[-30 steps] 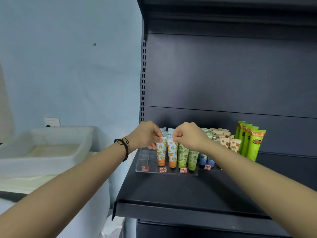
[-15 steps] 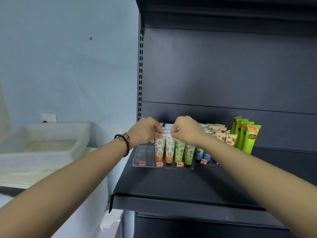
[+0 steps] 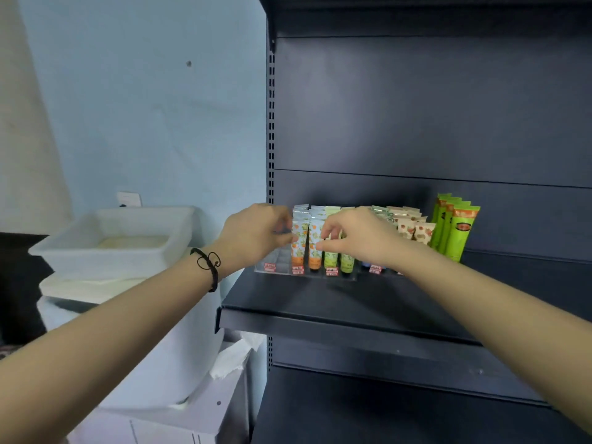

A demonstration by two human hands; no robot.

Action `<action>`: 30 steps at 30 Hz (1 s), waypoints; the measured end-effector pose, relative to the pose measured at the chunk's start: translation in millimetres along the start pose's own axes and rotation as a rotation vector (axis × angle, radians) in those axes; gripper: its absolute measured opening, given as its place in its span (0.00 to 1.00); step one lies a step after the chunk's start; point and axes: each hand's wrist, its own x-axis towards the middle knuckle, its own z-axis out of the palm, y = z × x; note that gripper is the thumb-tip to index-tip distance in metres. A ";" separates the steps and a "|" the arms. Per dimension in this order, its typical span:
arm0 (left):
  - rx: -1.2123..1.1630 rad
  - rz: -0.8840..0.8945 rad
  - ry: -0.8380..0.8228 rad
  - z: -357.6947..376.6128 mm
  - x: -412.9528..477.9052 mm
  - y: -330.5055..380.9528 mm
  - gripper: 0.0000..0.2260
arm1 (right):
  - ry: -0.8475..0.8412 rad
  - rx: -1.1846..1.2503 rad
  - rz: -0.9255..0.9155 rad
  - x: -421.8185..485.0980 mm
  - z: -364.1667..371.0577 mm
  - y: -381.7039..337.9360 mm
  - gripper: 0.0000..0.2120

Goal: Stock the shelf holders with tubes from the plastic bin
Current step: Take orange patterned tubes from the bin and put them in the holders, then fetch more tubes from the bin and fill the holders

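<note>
The left forearm (image 3: 134, 312) and right forearm (image 3: 480, 306) reach forward and up, converging from the lower corners. The left hand (image 3: 256, 235) shows its back, its fingers (image 3: 280, 221) curled rightward and blurred at the tips. The right hand (image 3: 362, 238) is close beside it without touching, thumb and bent forefinger pointing left with a small gap between them; whether either hand grips anything is unclear.

Motion blur smears the fingertips of our left hand (image 3: 256, 233), so we can't tell if they grip the orange tubes (image 3: 299, 241). Our right hand (image 3: 355, 238) covers the tops of the green tubes (image 3: 330, 261) and most of the blue tubes (image 3: 366, 263); its grip's unclear too. The price labels (image 3: 298, 269) on the front edge of the holder (image 3: 352, 278) are too tiny to read. Both forearms run off the frame.
</note>
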 end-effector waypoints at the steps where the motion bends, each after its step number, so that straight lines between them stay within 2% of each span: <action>1: 0.026 -0.005 -0.044 -0.8 -12.3 4.0 0.11 | -0.024 -0.003 -0.018 -11.9 0.1 -0.7 0.16; 6: 0.144 -0.054 -0.233 13.2 -87.5 34.3 0.14 | -0.171 0.055 -0.116 -76.4 14.5 3.0 0.16; 11: 0.105 -0.135 -0.386 56.2 -177.2 73.8 0.17 | -0.371 0.087 -0.178 -147.6 58.1 5.9 0.20; 14: 0.156 -0.111 -0.535 105.5 -234.7 93.7 0.21 | -0.593 0.086 -0.211 -199.0 104.3 7.3 0.19; 19: 0.161 -0.156 -0.799 220.3 -332.9 112.3 0.27 | -0.870 0.135 -0.203 -281.4 214.2 22.9 0.21; 24: 0.023 -0.386 -1.065 340.1 -430.0 117.7 0.29 | -1.034 0.213 -0.075 -361.4 343.1 54.9 0.25; 28: -0.203 -0.669 -1.110 420.2 -497.1 121.8 0.25 | -1.178 0.304 0.091 -422.2 426.5 74.3 0.19; 30: -0.311 -0.808 -1.088 458.8 -524.7 125.3 0.23 | -1.235 0.345 0.181 -450.2 465.7 80.6 0.20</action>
